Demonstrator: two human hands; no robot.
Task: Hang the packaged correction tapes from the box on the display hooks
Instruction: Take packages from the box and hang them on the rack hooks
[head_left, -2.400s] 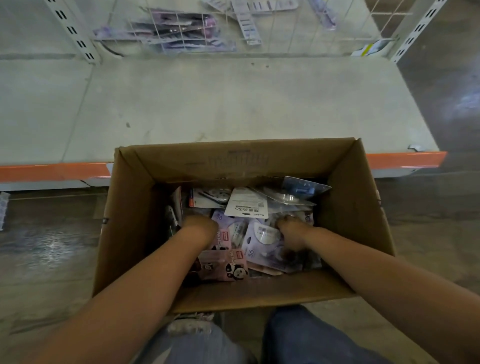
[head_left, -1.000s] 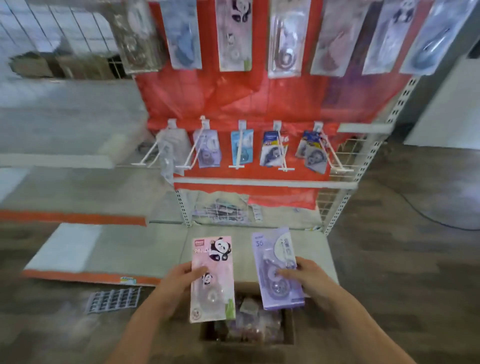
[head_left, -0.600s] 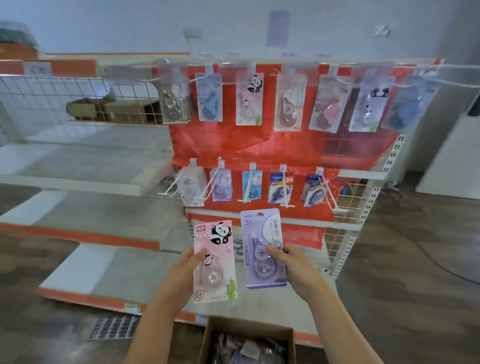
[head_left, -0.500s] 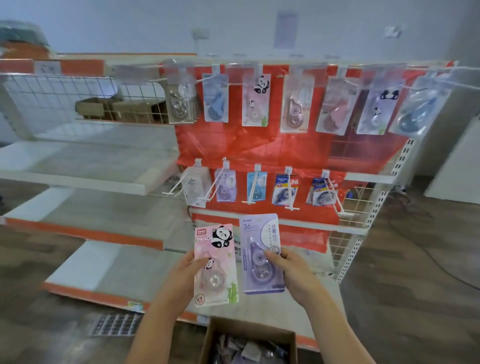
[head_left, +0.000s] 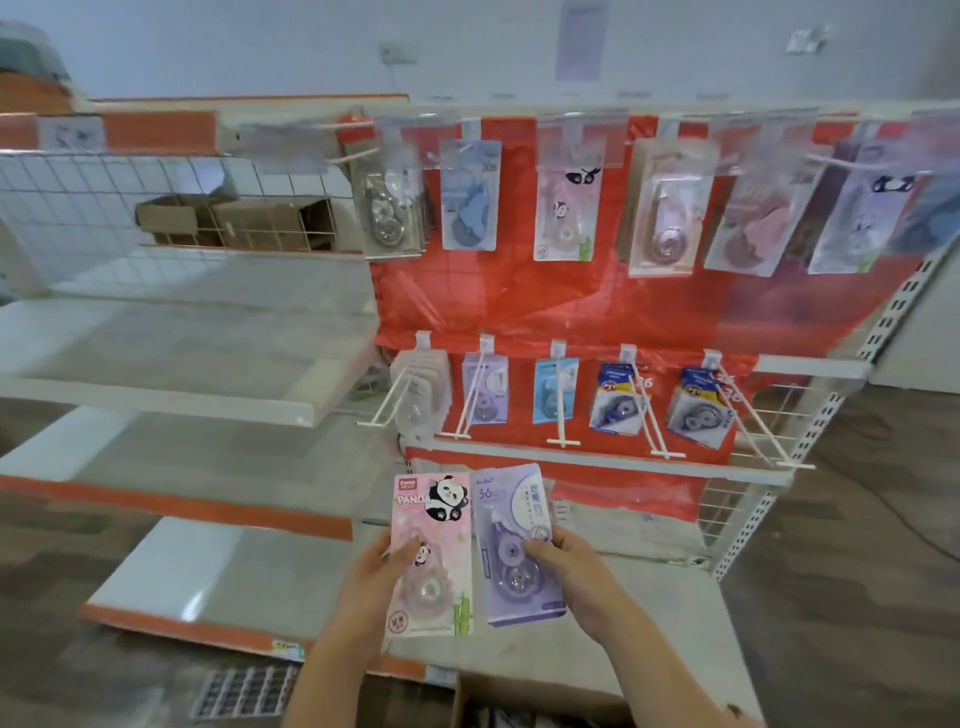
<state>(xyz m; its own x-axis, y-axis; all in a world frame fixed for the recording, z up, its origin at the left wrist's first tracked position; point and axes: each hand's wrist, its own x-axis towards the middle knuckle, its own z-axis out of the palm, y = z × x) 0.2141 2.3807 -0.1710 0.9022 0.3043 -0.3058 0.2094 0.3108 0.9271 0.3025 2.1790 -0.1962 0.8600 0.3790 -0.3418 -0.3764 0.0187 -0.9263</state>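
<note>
Bright even light; blurred, warped frame edges.

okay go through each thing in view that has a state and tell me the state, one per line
left hand: grips the pink panda pack, upright
right hand: grips the purple pack, upright, not yet hung
lower hooks: partly stocked
upper hooks: each carries packs
box: open, only its rim in view

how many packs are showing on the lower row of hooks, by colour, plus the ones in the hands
Lower row, front packs only; any behind are hidden:
clear or white pack: 1
lilac pack: 1
light blue pack: 1
dark blue and white packs: 2
In the hands:
pink panda pack, left hand: 1
purple pack, right hand: 1
Total: 7
</note>
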